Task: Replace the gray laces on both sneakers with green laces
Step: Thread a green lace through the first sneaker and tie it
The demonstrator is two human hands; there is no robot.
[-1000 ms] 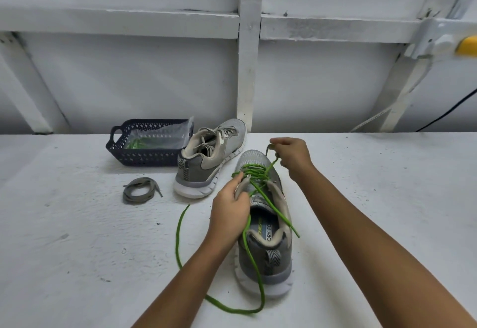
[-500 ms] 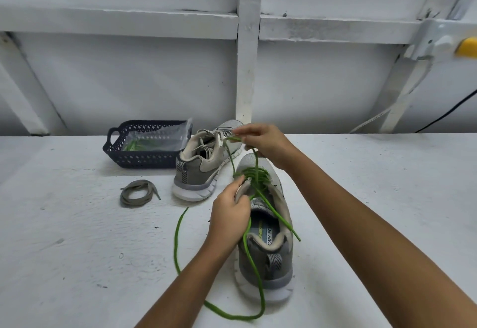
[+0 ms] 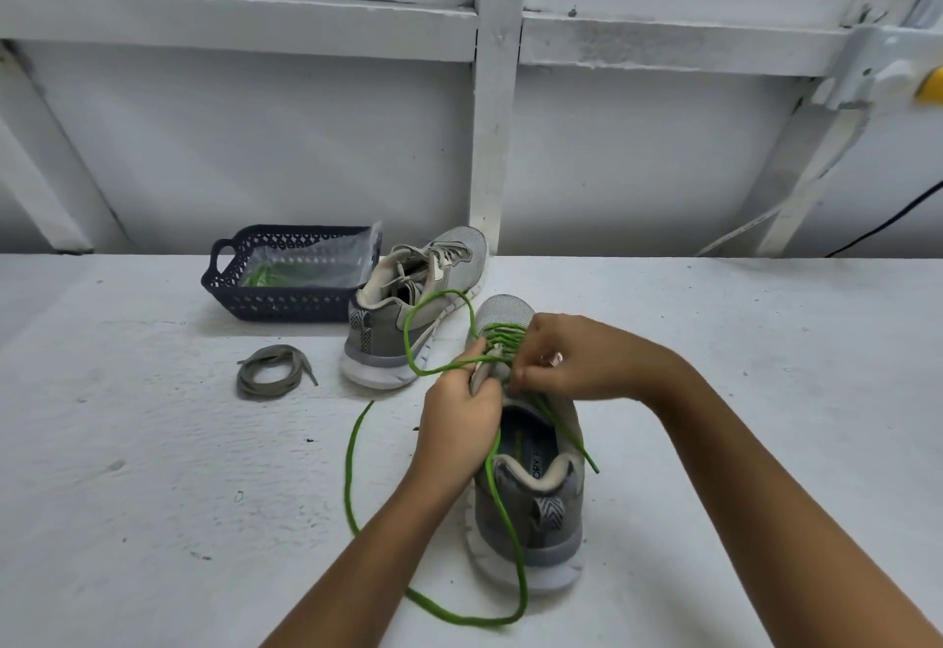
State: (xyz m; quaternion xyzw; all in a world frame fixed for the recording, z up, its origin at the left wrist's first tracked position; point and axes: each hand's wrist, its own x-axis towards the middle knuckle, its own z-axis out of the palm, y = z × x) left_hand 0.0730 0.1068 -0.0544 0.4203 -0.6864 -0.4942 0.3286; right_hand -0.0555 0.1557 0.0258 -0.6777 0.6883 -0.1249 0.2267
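Note:
A gray sneaker [image 3: 530, 509] stands in front of me, heel toward me, with a green lace [image 3: 352, 469] threaded through its front eyelets. My left hand [image 3: 459, 423] grips the sneaker's left eyelet flap. My right hand [image 3: 566, 361] pinches the green lace at the eyelets on the tongue. A loop of the lace arcs up to the left over the second gray sneaker [image 3: 408, 310], which still carries a gray lace. The long free end trails across the table and round the heel. A removed gray lace [image 3: 273, 372] lies coiled to the left.
A dark blue perforated basket [image 3: 286, 285] at the back left holds a clear bag with green lace inside. The white table [image 3: 153, 494] ends at a white framed wall. A black cable [image 3: 888, 223] runs along the wall at far right.
My right hand has come back down from above the far sneaker to the near sneaker's eyelets. The pulled lace now forms a slack loop over the far sneaker. My left hand stays on the flap.

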